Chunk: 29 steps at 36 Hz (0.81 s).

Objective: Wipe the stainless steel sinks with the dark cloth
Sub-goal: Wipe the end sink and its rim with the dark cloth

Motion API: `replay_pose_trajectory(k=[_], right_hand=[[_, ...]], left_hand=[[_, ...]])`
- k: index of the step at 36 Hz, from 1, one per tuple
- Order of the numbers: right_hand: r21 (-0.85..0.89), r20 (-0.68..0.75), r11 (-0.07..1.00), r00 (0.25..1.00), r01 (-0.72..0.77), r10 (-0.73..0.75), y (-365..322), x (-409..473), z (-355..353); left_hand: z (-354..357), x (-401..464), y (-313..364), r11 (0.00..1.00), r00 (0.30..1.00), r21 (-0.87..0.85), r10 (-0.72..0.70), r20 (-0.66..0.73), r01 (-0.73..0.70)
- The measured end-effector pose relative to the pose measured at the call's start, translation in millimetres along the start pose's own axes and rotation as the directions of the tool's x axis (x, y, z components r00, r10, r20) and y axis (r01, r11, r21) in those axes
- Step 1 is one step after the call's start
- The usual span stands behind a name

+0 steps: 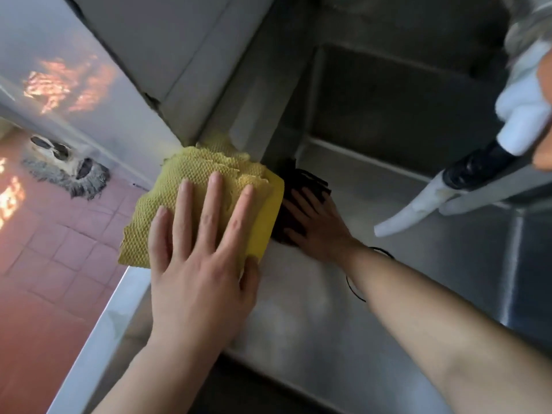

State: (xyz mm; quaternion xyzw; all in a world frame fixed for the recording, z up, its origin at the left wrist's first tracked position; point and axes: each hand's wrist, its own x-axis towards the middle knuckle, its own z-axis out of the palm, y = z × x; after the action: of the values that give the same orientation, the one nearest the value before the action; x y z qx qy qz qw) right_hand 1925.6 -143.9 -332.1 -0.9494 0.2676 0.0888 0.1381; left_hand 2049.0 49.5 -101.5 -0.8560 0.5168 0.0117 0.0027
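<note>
on the steel ledge at the sink's left end, the left hand (197, 258) lies flat with straight, spread fingers on a folded yellow waffle-weave cloth (191, 201), pressing it rather than clutching it. just beside it, lower down inside the stainless steel sink (418, 264), the right hand (316, 225) presses the dark cloth (301, 186) against the metal near the basin's back left corner, fingers laid out straight over it. the yellow cloth's edge overlaps the view of the dark one, and the right hand covers most of the rest, so only a crumpled dark fringe shows. a thin black band (358, 273) circles the right wrist. at the upper right a faucet spout (433, 198) wrapped in white material slants down over the sink; its top is cut off by the frame edge and blurred. to the left, well apart, a grey mop head (65, 171) lies on red floor tiles (44, 264).
</note>
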Motion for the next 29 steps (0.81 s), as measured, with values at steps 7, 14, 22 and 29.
replay_pose_trajectory(k=[7, 14, 22, 29], right_hand=[[-0.029, -0.023, 0.997, 0.998, -0.067, 0.066, 41, 50, -19], [0.038, -0.091, 0.984, 0.980, -0.175, 0.178, 44, 47, -24], [0.183, -0.018, 0.925, 0.939, -0.334, 0.343, 105, 8, -24], [0.085, -0.024, 0.911, 0.913, -0.403, 0.406, 148, -54, -23]], left_hand=[[7, 2, 3, 1.000, 0.996, 0.015, -0.013, -0.085, 0.014], [-3, 0, 8, 0.999, 0.994, -0.038, 0.004, -0.111, -0.008], [4, -15, 53, 0.965, 0.972, -0.140, 0.208, -0.113, -0.223], [45, -28, 85, 0.941, 0.929, -0.212, 0.308, 0.205, -0.265]])
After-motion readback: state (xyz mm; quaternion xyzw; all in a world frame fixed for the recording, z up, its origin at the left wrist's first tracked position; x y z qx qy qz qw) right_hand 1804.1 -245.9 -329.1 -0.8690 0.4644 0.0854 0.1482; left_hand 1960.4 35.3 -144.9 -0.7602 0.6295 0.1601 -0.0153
